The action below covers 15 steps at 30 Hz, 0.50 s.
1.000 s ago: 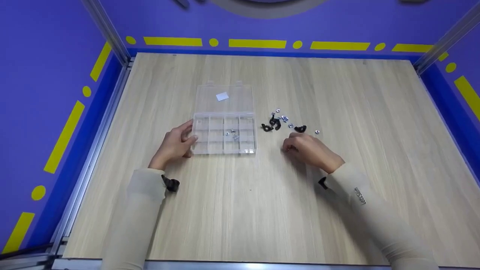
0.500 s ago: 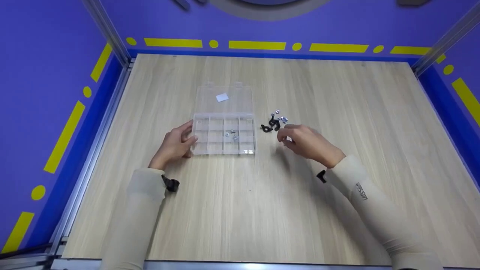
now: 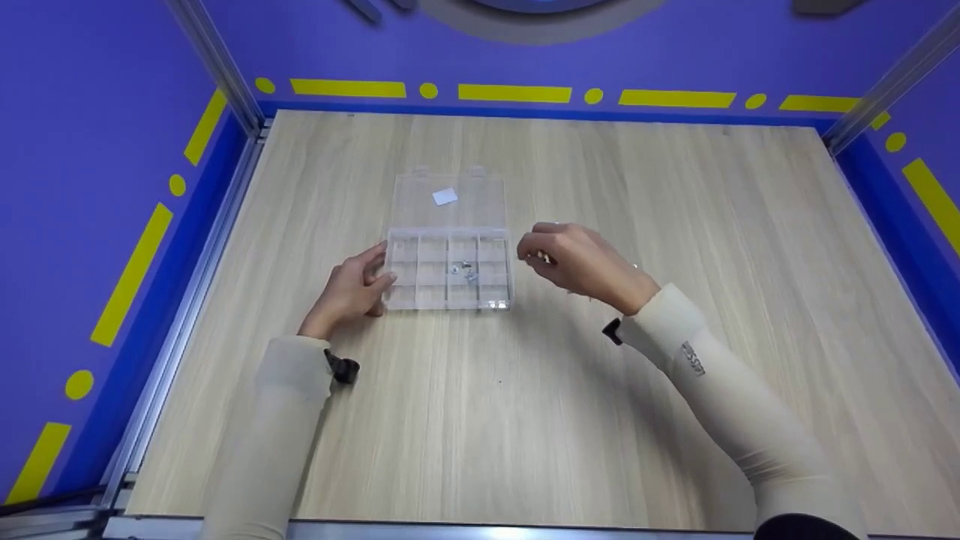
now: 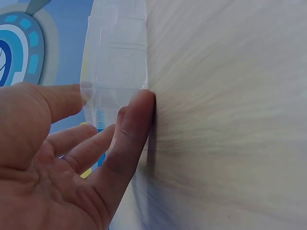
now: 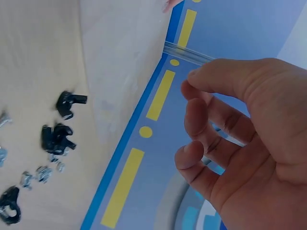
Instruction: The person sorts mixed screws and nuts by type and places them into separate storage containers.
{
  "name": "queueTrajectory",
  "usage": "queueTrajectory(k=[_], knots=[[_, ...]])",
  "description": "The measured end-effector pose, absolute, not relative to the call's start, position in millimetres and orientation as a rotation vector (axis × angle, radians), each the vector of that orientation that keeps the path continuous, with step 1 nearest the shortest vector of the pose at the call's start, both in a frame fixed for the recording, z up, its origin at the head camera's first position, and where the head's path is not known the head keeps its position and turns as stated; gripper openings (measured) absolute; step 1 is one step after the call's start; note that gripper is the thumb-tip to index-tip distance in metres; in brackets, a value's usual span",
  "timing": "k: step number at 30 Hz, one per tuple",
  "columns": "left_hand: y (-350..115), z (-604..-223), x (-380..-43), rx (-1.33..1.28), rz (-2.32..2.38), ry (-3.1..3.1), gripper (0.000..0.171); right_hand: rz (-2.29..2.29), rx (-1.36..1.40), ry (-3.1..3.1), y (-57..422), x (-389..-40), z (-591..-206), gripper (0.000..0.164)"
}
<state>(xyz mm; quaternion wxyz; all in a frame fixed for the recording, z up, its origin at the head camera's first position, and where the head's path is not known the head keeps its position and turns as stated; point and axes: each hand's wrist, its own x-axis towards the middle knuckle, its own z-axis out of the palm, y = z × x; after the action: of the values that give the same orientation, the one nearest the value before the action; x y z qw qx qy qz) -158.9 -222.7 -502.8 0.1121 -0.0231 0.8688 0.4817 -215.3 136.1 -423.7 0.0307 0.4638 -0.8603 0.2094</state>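
Hovering, thumb to forefinger, contents unclear, the right hand [image 3: 579, 260] has a clear rectangular plastic compartment box [image 3: 433, 293] just left of its fingers [image 3: 532, 243]; the left hand [image 3: 347, 289], fingers relaxed, touches the opposite side.

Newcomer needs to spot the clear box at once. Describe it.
Start at the wood-grain table and go left of centre, to the person's left hand. It touches the clear box, whose lid is open on the far side. Unlike the small black parts and loose silver pieces nearby, the box is see-through, much larger and split into compartments.
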Motion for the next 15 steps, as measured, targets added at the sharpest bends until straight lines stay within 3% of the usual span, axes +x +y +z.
queueTrajectory(k=[7,15], knots=[[-223,-502,-160,-0.046,1.430,2.537,0.063,0.626,1.446,-2.665,114,-219,-413,0.020],[-224,-502,-159,-0.056,1.438,2.540,0.063,0.579,1.519,-2.765,92,-221,-411,0.040]])
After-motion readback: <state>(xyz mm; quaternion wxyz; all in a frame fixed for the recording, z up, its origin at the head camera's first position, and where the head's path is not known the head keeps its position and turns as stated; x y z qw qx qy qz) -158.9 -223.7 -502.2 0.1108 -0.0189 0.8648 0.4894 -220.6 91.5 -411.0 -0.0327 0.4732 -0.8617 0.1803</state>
